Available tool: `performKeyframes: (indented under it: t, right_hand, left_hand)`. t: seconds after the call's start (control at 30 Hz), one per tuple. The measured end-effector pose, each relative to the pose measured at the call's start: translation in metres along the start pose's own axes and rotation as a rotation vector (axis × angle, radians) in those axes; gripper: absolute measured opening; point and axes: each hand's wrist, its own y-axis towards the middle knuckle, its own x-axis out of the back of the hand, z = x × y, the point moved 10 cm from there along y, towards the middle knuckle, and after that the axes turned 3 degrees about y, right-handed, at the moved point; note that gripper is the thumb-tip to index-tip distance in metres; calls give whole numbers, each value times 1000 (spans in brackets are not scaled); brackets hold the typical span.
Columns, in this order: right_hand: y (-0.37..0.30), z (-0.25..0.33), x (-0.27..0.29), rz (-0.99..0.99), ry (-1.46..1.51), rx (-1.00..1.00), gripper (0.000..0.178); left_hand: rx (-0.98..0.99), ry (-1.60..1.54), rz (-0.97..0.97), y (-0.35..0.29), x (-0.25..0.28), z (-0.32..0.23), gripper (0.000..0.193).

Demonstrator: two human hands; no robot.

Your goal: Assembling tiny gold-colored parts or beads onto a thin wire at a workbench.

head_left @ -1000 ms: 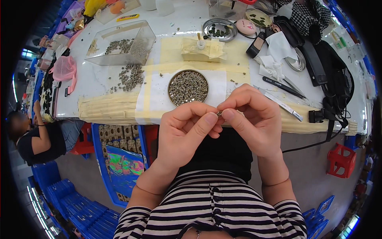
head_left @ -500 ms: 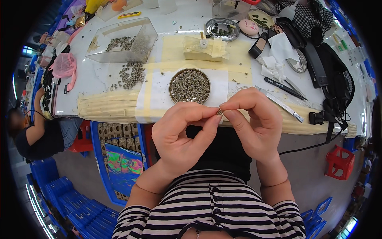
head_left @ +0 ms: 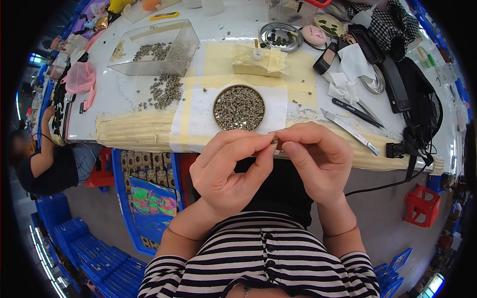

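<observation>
My left hand (head_left: 231, 166) pinches a tiny metallic part (head_left: 274, 141) between thumb and fingertips, just past the table's front edge. Its exact kind is too small to make out. My right hand (head_left: 318, 161) meets it there, the index fingertip touching the part and the thumb slightly apart below. Just beyond my fingers, a round tin (head_left: 215, 111) full of small metallic parts stands on a white sheet (head_left: 276, 111). To its left lies a loose heap of similar parts (head_left: 166, 92), in front of a clear plastic box (head_left: 124, 62) lying on its side with more inside.
Tweezers (head_left: 350, 131) and a black-handled tool (head_left: 355, 110) lie to the right, near crumpled tissue (head_left: 340, 84). Behind the tin are a tape-covered block (head_left: 248, 67) and a metal dish (head_left: 266, 31). A blue crate (head_left: 121, 193) stands below left; another person (head_left: 47, 166) sits at the far left.
My right thumb has drawn back a little from the part. The part stays at my left fingertips, and the whole view has shifted slightly.
</observation>
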Motion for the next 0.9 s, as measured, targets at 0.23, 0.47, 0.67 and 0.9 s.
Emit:
performKeyframes:
  t: [0.23, 0.47, 0.67, 0.9]
  right_hand:
    - [-2, -6, -2, 16, 84, -51, 16]
    - [-2, -6, -2, 21, 114, -71, 16]
    - [-1, -7, -3, 23, 143, -87, 17]
    - [-1, -10, -4, 25, 193, -118, 17]
  left_hand:
    - [-27, 12, -8, 0, 1, -2, 24]
    - [-39, 16, -3, -1, 1, -3, 24]
    - [-62, 29, 3, -1, 1, -6, 25]
    - [-80, 38, 5, -1, 1, -8, 27]
